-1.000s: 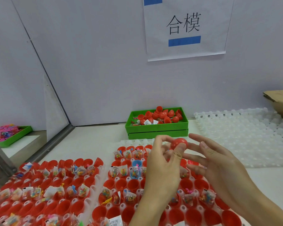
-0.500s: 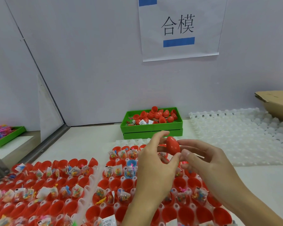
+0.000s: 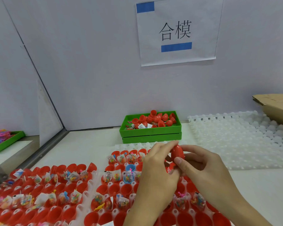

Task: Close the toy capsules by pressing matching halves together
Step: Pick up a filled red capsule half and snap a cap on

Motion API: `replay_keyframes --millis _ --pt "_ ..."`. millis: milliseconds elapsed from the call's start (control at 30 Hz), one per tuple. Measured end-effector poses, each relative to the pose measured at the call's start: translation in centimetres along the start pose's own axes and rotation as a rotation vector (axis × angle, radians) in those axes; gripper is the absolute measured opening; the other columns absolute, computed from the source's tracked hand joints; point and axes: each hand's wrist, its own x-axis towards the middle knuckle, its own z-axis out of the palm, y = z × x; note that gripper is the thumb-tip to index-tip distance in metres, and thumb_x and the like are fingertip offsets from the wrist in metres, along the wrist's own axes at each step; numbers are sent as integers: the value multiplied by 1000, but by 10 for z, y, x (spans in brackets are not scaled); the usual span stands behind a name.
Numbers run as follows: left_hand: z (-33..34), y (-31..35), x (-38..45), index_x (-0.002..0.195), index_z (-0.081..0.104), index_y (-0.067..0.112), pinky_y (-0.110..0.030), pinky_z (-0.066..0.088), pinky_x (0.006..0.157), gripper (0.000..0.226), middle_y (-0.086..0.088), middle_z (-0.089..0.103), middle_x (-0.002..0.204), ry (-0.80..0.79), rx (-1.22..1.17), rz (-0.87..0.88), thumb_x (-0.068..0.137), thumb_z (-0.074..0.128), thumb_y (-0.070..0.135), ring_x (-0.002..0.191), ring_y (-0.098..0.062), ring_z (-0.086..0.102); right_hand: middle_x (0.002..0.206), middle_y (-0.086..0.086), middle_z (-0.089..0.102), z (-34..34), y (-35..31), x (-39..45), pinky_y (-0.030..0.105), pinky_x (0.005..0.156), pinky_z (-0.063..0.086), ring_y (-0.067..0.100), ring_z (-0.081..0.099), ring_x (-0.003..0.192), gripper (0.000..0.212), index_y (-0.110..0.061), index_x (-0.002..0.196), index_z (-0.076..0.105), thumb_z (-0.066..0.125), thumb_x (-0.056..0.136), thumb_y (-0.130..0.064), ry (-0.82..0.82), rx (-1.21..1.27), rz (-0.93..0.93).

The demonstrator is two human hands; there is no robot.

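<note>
At the far left we see a green tray (image 3: 8, 141) of pink and mixed-colour trinkets behind a clear partition (image 3: 47, 115). On the white counter (image 3: 88, 144) in front of us lie two trays of open red capsule halves: the left rack (image 3: 39, 193) and, just beside it, the right rack (image 3: 114, 190), many cups holding small bagged toys, with one blue half (image 3: 130, 168) among the red.

Our left hand (image 3: 155, 170) rises over the right rack, its grip pinching the red capsule (image 3: 177, 153) with the forefinger at the top and the thumb low down. The capsule stands upright in the air, between both hands, above the far rows of the right rack. Our right hand (image 3: 203, 168) meets it from the other side, thumb laid on its lower front, fingers curled behind it, so both grips are clasping the same capsule.

Beyond the hands sits a green bin (image 3: 150, 132) of loose red halves, under a paper sign (image 3: 176, 31) on the wall. To the right lies an empty white rack (image 3: 235, 141), and a cardboard box (image 3: 276, 106) at the edge.
</note>
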Motion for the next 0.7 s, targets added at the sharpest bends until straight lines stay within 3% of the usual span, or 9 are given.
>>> replay_keyframes --millis 167,300,367,533,700 --pt "-4 0 2 118 66 33 -3 39 82 50 28 59 103 34 -25 13 77 77 8 95 6 55 82 -8 77 -2 -3 -1 12 64 54 7 74 77 26 -27 92 75 69 87 -3 -9 2 -4" --pt "-5 0 2 95 65 28 -16 48 75 24 18 61 88 -14 -37 50 77 73 13 87 -3 58 83 -5 78 -4 -5 -1 14 66 55 11 75 78 26 -26 90 77 68 87 -2 -53 21 22" --pt "-3 0 1 88 61 25 -16 45 70 19 15 58 83 -23 -22 58 79 70 11 83 -6 55 82 -4 78 -4 -5 -1 14 66 55 12 75 78 26 -27 88 78 68 87 -3 -63 2 31" --pt "0 2 -2 86 60 18 -7 39 67 14 14 51 81 -23 -18 63 79 61 6 81 -4 51 78 3 77 -4 0 0 18 63 57 19 76 73 21 -21 86 79 69 86 -3 -28 8 70" --pt "2 2 -1 89 60 25 -20 49 73 15 14 52 85 -5 -3 19 80 66 15 86 -7 53 80 2 78 -1 -1 1 16 60 56 17 75 74 25 -22 89 79 63 90 -3 -20 55 75"
